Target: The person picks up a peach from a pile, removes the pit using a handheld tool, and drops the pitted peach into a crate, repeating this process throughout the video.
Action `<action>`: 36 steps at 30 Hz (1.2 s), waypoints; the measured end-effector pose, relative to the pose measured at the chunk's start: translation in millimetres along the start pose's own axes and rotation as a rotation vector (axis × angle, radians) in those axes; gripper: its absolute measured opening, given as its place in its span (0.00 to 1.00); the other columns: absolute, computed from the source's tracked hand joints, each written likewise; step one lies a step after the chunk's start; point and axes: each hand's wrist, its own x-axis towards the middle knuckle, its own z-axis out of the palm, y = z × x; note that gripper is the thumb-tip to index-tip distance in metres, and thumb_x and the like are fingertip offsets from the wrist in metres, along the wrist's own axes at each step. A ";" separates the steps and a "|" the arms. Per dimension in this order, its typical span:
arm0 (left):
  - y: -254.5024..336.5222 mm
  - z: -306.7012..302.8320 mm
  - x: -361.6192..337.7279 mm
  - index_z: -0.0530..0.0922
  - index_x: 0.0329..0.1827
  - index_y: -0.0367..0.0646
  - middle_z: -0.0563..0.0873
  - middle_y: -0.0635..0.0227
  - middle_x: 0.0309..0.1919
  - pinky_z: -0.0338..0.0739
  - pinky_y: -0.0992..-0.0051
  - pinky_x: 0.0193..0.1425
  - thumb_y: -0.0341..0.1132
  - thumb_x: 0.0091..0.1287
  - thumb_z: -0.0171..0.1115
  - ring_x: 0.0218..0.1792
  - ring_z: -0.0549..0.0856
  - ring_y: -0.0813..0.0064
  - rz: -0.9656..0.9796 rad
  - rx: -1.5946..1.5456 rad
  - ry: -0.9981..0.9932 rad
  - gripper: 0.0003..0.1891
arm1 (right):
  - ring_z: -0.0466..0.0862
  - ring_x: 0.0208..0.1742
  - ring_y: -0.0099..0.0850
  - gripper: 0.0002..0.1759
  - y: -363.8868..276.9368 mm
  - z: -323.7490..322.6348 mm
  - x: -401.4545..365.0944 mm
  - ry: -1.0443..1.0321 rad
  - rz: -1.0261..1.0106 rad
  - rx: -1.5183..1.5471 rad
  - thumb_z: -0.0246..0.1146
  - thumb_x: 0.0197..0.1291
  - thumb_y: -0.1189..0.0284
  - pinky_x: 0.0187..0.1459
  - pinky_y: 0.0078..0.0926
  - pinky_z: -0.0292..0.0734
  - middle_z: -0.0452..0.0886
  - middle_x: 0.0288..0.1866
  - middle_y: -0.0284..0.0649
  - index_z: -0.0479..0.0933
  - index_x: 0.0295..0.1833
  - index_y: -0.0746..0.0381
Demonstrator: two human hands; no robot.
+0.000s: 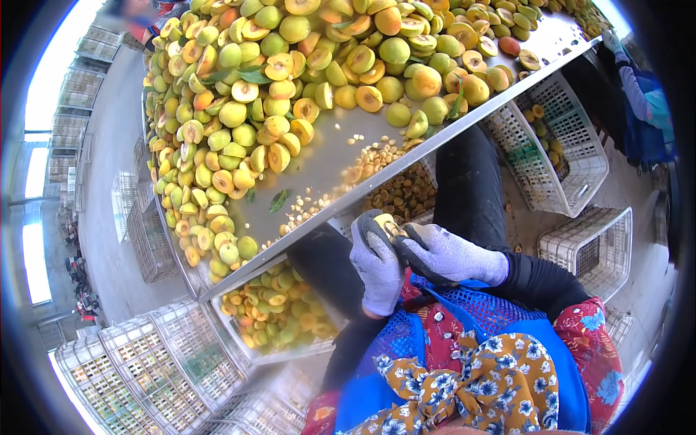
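Note:
In front of my chest, my left hand [375,264], in a pale purple glove with dark palm and fingertips, is closed around a cut apricot [388,223]. My right hand [446,254], gloved alike, meets it from the other side, thumb and fingers pinched at the fruit's cut face. Its fingertips hide part of the apricot. Just beyond my hands runs the metal edge [399,165] of a work table. Loose apricot pits [373,161] lie along that edge, and a large heap of whole and halved apricots [250,109] covers much of the tabletop.
Below the table on the left is a crate of apricot halves [279,308]. Pits fill another container [406,194] between my knees. White plastic crates [558,145] stand at right, more [156,362] at lower left. Another person's sleeve [638,94] shows at far right.

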 end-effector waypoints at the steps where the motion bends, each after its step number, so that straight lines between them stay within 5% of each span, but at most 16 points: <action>1: 0.9 2.7 -1.2 0.77 0.49 0.35 0.83 0.63 0.37 0.78 0.74 0.45 0.35 0.81 0.43 0.38 0.83 0.76 0.011 -0.077 0.028 0.15 | 0.82 0.43 0.53 0.19 -4.8 -3.2 -0.3 -0.072 0.146 0.141 0.47 0.76 0.61 0.43 0.46 0.75 0.80 0.37 0.57 0.71 0.46 0.69; 4: 7.1 -1.9 1.6 0.77 0.52 0.36 0.84 0.51 0.42 0.79 0.63 0.49 0.27 0.75 0.44 0.44 0.86 0.55 -0.073 -0.001 -0.079 0.12 | 0.82 0.41 0.53 0.20 -0.7 -4.0 -1.7 -0.068 0.169 -0.003 0.46 0.77 0.61 0.42 0.46 0.75 0.79 0.37 0.56 0.71 0.47 0.69; 5: 14.8 -3.0 5.5 0.77 0.51 0.37 0.85 0.51 0.41 0.79 0.62 0.48 0.28 0.75 0.44 0.43 0.86 0.54 -0.151 0.036 -0.129 0.12 | 0.82 0.41 0.52 0.21 8.6 -0.8 -4.9 -0.037 -0.044 -0.226 0.46 0.76 0.59 0.42 0.45 0.76 0.80 0.38 0.55 0.72 0.48 0.68; 8: -1.9 0.9 3.9 0.77 0.51 0.38 0.85 0.52 0.40 0.79 0.61 0.46 0.29 0.75 0.44 0.42 0.87 0.54 -0.135 0.040 -0.154 0.12 | 0.83 0.38 0.48 0.22 21.4 4.6 -2.6 -0.013 0.039 -0.223 0.47 0.76 0.57 0.40 0.42 0.78 0.80 0.36 0.54 0.72 0.47 0.68; 14: 3.8 3.9 -0.2 0.78 0.50 0.38 0.85 0.54 0.40 0.79 0.63 0.47 0.32 0.76 0.42 0.41 0.87 0.56 -0.044 0.045 -0.079 0.14 | 0.83 0.33 0.48 0.21 -9.5 -12.1 -5.2 -0.206 0.539 0.501 0.48 0.76 0.57 0.39 0.40 0.79 0.79 0.29 0.54 0.73 0.44 0.66; 15: 3.7 3.7 -1.6 0.78 0.50 0.37 0.85 0.54 0.40 0.79 0.64 0.47 0.32 0.76 0.42 0.41 0.87 0.56 -0.047 0.054 -0.075 0.14 | 0.82 0.28 0.42 0.22 -4.2 -11.2 -5.5 -0.204 0.493 0.479 0.48 0.76 0.55 0.34 0.38 0.78 0.78 0.27 0.49 0.73 0.44 0.65; 18: -3.9 4.3 5.5 0.77 0.51 0.37 0.85 0.54 0.39 0.79 0.65 0.46 0.30 0.76 0.43 0.40 0.86 0.57 -0.146 0.017 -0.173 0.13 | 0.80 0.24 0.31 0.23 60.3 26.3 -3.9 0.200 -0.070 -0.227 0.48 0.76 0.53 0.28 0.31 0.76 0.77 0.25 0.41 0.73 0.43 0.63; 19: -3.1 5.2 5.4 0.77 0.51 0.36 0.84 0.54 0.40 0.79 0.65 0.48 0.31 0.76 0.44 0.40 0.86 0.58 -0.145 0.008 -0.158 0.12 | 0.78 0.23 0.24 0.23 65.1 29.1 -2.4 0.230 -0.084 -0.206 0.49 0.76 0.52 0.25 0.27 0.73 0.76 0.24 0.36 0.73 0.43 0.63; 22: 4.3 7.7 -1.4 0.78 0.50 0.36 0.84 0.54 0.39 0.79 0.65 0.49 0.33 0.77 0.44 0.41 0.86 0.59 -0.090 -0.069 -0.100 0.14 | 0.77 0.21 0.23 0.23 -5.1 -7.4 -9.2 -0.153 0.441 0.535 0.51 0.75 0.51 0.21 0.26 0.71 0.76 0.24 0.35 0.73 0.44 0.63; 28: -20.0 5.1 0.5 0.78 0.50 0.35 0.84 0.56 0.40 0.78 0.68 0.49 0.37 0.79 0.42 0.41 0.86 0.63 -0.060 -0.241 -0.190 0.17 | 0.67 0.12 0.17 0.23 9.8 -11.8 -12.1 -0.320 0.530 1.239 0.52 0.74 0.48 0.12 0.14 0.61 0.69 0.19 0.29 0.72 0.38 0.57; 30: -22.6 2.5 0.1 0.78 0.50 0.34 0.84 0.58 0.40 0.78 0.69 0.49 0.39 0.80 0.41 0.41 0.85 0.65 -0.075 -0.269 -0.238 0.19 | 0.67 0.12 0.17 0.23 38.6 -7.0 -5.0 -0.627 0.575 1.677 0.55 0.72 0.47 0.11 0.13 0.61 0.70 0.20 0.29 0.72 0.38 0.57; 31: -23.5 2.5 1.5 0.78 0.51 0.35 0.84 0.58 0.40 0.78 0.69 0.49 0.40 0.80 0.41 0.41 0.85 0.65 -0.089 -0.285 -0.253 0.19 | 0.67 0.12 0.18 0.23 44.7 -7.1 -6.3 -0.646 0.606 1.740 0.56 0.72 0.47 0.10 0.14 0.61 0.69 0.19 0.30 0.72 0.39 0.58; 34: -15.9 3.2 3.0 0.78 0.51 0.34 0.84 0.59 0.40 0.77 0.70 0.50 0.42 0.81 0.40 0.42 0.84 0.68 -0.042 -0.083 -0.324 0.21 | 0.66 0.11 0.19 0.21 7.7 -9.2 -10.5 -0.223 0.604 1.125 0.55 0.73 0.50 0.10 0.14 0.61 0.68 0.17 0.30 0.71 0.39 0.58; 36: -16.1 2.2 5.6 0.78 0.52 0.34 0.84 0.59 0.41 0.77 0.71 0.51 0.43 0.81 0.40 0.43 0.84 0.70 -0.055 -0.112 -0.373 0.22 | 0.64 0.10 0.18 0.23 25.5 -4.9 -12.2 -0.322 0.629 1.375 0.52 0.74 0.49 0.10 0.13 0.60 0.66 0.17 0.30 0.71 0.41 0.60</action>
